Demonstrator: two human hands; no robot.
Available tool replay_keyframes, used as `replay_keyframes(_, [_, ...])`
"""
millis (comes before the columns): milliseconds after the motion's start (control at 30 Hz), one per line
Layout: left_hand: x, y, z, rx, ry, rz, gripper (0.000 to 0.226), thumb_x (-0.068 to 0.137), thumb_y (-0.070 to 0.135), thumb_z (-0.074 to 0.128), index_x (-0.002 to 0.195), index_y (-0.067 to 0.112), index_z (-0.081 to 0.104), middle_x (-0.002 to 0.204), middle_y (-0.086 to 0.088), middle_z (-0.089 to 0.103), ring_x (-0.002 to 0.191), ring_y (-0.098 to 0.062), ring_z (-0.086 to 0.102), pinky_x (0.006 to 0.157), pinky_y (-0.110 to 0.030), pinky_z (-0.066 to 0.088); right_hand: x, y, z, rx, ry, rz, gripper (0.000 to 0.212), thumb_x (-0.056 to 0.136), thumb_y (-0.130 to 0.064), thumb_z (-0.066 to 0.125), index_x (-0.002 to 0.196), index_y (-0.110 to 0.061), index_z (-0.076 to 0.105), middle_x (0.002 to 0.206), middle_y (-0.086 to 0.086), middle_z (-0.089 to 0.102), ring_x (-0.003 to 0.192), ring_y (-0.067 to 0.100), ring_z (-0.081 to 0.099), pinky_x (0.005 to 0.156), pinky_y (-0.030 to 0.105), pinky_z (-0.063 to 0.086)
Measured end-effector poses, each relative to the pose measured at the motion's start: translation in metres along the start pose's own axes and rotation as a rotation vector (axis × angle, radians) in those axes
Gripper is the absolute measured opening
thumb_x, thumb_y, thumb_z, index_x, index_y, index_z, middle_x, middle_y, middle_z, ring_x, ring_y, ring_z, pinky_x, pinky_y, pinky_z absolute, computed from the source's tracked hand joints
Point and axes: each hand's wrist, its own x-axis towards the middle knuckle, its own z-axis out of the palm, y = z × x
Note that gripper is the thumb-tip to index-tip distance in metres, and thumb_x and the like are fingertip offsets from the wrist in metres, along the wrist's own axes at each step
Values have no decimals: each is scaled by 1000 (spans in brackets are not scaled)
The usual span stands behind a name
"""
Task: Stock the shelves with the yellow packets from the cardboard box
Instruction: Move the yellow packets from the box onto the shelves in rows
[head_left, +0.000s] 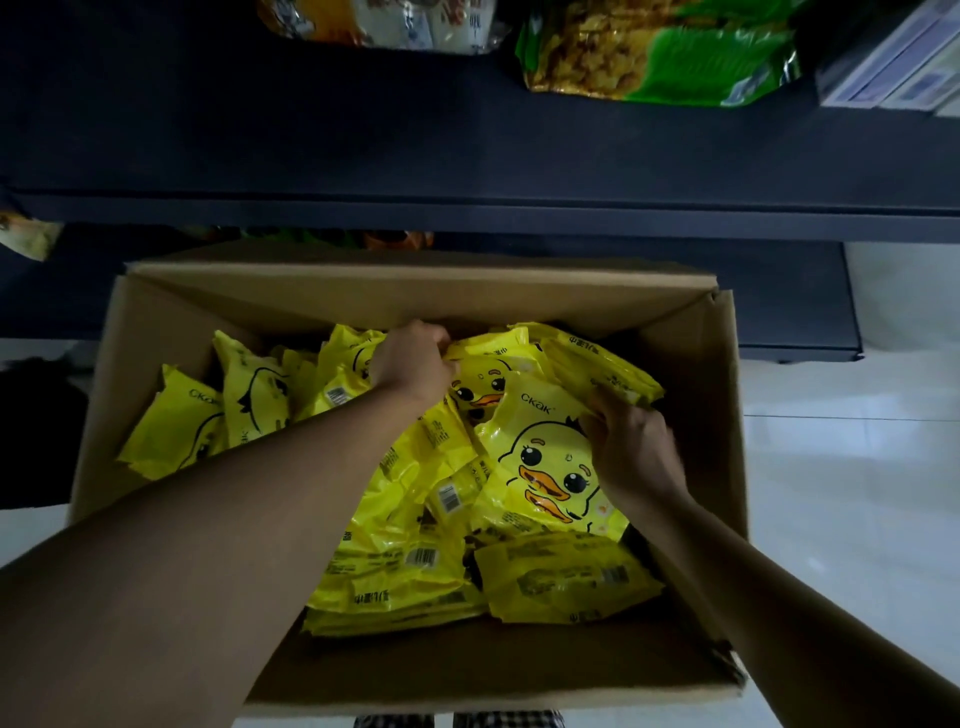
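Left hand (413, 364) grip curled around yellow packets (395, 545) near the cardboard box (415, 296) far wall. Right hand (631, 441) grip pinches the duck packet (545, 467) edge. Dark shelf (467, 156) lies beyond.

The cardboard box (363, 296) stood open-topped, its upright far flap rising between the yellow packets (415, 571) and the dark shelf (467, 156). The shelf's front and middle lay bare; a green bag (701, 67) and other goods occupied its back.

In front of you, the dark shelf (467, 156) carries a green snack bag (675, 57) and pale packets (395, 23) at its back; the cardboard box (395, 296) sits on the white tiled floor (852, 493).
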Motion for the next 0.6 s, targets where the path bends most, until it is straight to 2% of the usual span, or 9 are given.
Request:
replay_keyframes(67, [-7, -3, -3, -35, 19, 5, 34, 81, 28, 73, 112, 14, 67, 119, -7, 57, 107, -27, 56, 84, -36, 48, -4, 3, 0, 52, 2, 1, 21, 95, -15, 49, 74, -16, 50, 65, 6, 52, 59, 23, 49, 52, 27, 30])
replay_keyframes(100, [-10, -4, -5, -54, 33, 24, 33, 79, 27, 74, 109, 12, 69, 119, -6, 57, 106, -26, 56, 86, -35, 47, -7, 5, -2, 58, 6, 2, 21, 95, -15, 49, 75, -15, 52, 64, 7, 53, 58, 23, 51, 52, 27, 31])
replay_keyframes(167, [-17, -4, -14, -69, 51, 78, 30, 79, 24, 74, 105, 10, 69, 120, -3, 59, 108, -24, 57, 88, -33, 46, -14, 6, -7, 15, 23, -6, 15, 95, -17, 50, 88, -13, 62, 68, 8, 59, 59, 24, 55, 51, 26, 34])
replay_keyframes(233, [-26, 0, -29, -56, 49, 96, 28, 84, 25, 69, 108, 12, 66, 118, -4, 63, 106, -26, 59, 82, -31, 46, -21, 4, -17, -16, 59, -31, 16, 95, -18, 50, 98, -11, 65, 69, 8, 60, 57, 24, 54, 49, 26, 32])
replay_keyframes(333, [-41, 13, -59, -39, 71, 115, 19, 88, 23, 64, 102, 12, 58, 106, -9, 65, 96, -30, 60, 69, -31, 41, -31, -6, -39, -28, 90, -52, 14, 94, -17, 50, 96, -11, 62, 66, 7, 54, 57, 27, 55, 50, 28, 36])
replay_keyframes(400, [-53, 20, -84, -77, 107, 140, 17, 87, 21, 66, 97, 12, 56, 100, -10, 66, 92, -31, 61, 70, -33, 44, -39, -19, -61, -9, 111, -53, 11, 94, -17, 50, 89, -13, 59, 68, 10, 56, 61, 29, 55, 51, 26, 33])
replay_keyframes(500, [-72, 31, -124, -131, 132, 211, 16, 84, 15, 69, 92, 15, 55, 93, -9, 66, 89, -31, 62, 72, -35, 50, -53, -44, -101, 2, 142, -94, 19, 96, -18, 45, 78, -20, 49, 64, 3, 52, 59, 25, 50, 49, 25, 27])
replay_keyframes(600, [-90, 42, -169, -121, 143, 247, 21, 83, 15, 69, 101, 21, 58, 103, -3, 69, 98, -27, 64, 80, -40, 53, -65, -66, -142, -4, 193, -120, 19, 97, -18, 44, 80, -23, 52, 67, 4, 56, 61, 25, 53, 53, 27, 35])
